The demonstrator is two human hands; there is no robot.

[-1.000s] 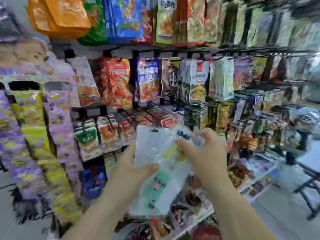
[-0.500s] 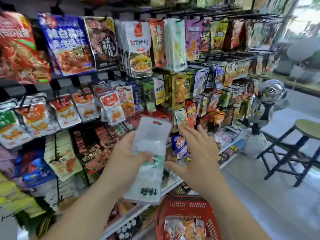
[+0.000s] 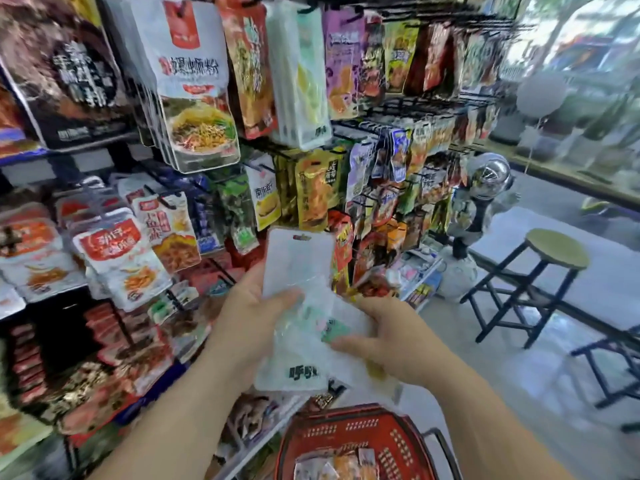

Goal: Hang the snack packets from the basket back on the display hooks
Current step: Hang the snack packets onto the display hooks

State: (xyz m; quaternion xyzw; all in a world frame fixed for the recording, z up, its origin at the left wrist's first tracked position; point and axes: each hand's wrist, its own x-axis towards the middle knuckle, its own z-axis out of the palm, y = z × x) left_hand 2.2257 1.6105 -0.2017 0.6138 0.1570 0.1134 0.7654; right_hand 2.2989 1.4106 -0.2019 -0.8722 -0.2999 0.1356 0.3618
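Observation:
My left hand (image 3: 252, 313) grips a white, partly clear snack packet (image 3: 298, 268) upright at chest height, its hang hole at the top. My right hand (image 3: 388, 336) holds the packet's right side from below, fingers curled round what looks like a second clear packet (image 3: 349, 323) behind the first. Straight below stands the red plastic basket (image 3: 349, 433) with several more packets inside. Matching white packets (image 3: 298, 74) hang on a hook in the upper row of the display rack, above and a little left of my hands.
The wire rack is packed with hanging snack bags, some hook ends (image 3: 391, 126) poking out toward me. A round stool (image 3: 554, 254) and a metal fan (image 3: 485, 178) stand to the right on the floor. A second stool frame is at the far right edge.
The view has swung right and down along the rack, bringing the basket into sight. My right hand, off the packet half a second ago, has come back onto its right side.

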